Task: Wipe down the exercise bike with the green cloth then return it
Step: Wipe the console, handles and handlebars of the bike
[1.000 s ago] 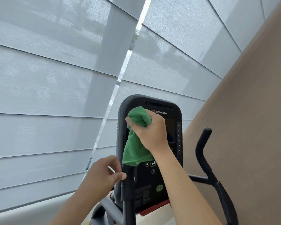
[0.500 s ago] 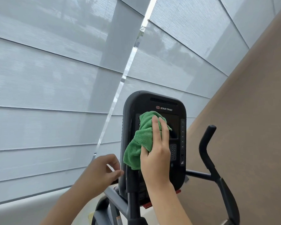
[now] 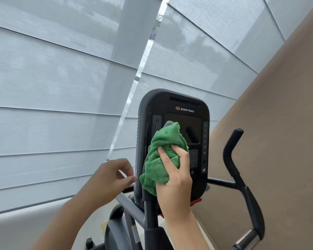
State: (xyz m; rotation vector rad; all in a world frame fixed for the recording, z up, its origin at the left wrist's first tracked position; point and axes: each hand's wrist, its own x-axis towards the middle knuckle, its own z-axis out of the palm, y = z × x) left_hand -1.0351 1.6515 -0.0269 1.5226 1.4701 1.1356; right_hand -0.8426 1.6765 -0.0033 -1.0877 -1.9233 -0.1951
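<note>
A: Right hand (image 3: 175, 177)?
B: Fingers curled into the bunched green cloth (image 3: 161, 159), gripping it — pressed against the exercise bike (image 3: 173, 109) console face, lower left of the dark screen.
A: Left hand (image 3: 108, 177)?
B: Loosely curled, holding nothing — just beside the console's left edge; contact unclear.

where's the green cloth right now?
Head view, lower centre: the green cloth is bunched in the right hand, pressed against the bike console over the screen's lower left, just left of the keypad.
</note>
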